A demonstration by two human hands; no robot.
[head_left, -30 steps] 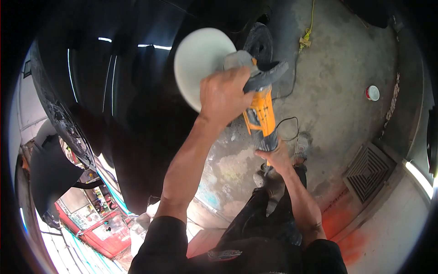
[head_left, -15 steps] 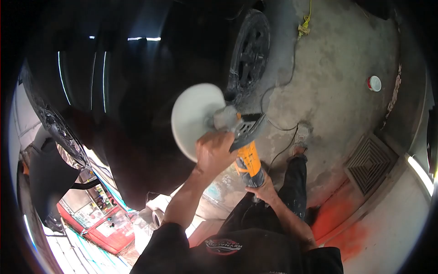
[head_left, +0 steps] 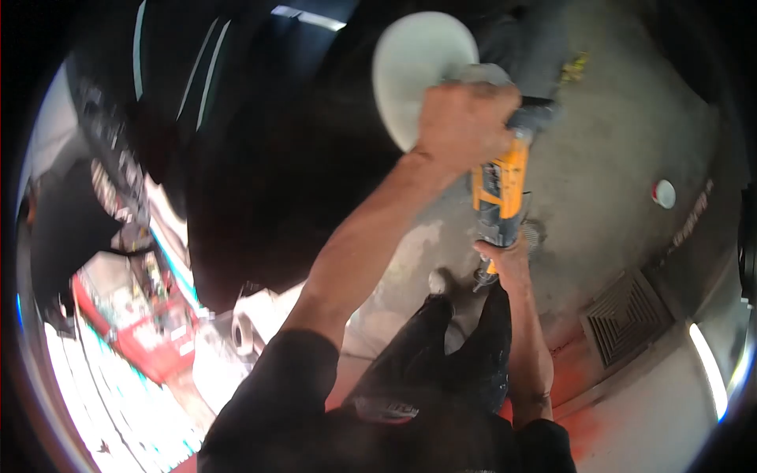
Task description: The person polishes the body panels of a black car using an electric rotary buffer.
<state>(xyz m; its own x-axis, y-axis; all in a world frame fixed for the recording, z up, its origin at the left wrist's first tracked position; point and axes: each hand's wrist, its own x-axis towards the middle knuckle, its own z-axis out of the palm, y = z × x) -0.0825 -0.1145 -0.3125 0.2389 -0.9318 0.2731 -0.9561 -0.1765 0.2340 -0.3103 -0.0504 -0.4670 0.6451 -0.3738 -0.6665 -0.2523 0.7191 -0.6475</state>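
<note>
A yellow-and-black polisher (head_left: 514,175) slants up and away from my body. Its round white pad (head_left: 414,75) faces the glossy black car panel (head_left: 268,189); I cannot tell how firmly it touches. My left hand (head_left: 465,118) is wrapped over the polisher's head, just behind the pad. Lower down, my right hand (head_left: 511,258) grips the rear end of the tool. Both hands are closed, with the left fingers partly turned out of sight.
Light strips reflect in the car's dark surface. On the concrete floor (head_left: 607,150) are a white-and-red tub (head_left: 664,194), a yellow cord connector (head_left: 575,68) and a square grate (head_left: 628,318). Red shelving (head_left: 158,343) stands beyond the car at lower left.
The polisher has moved up and to the right in view, with both hands still on it. My left arm is stretched further out. The view has shifted too.
</note>
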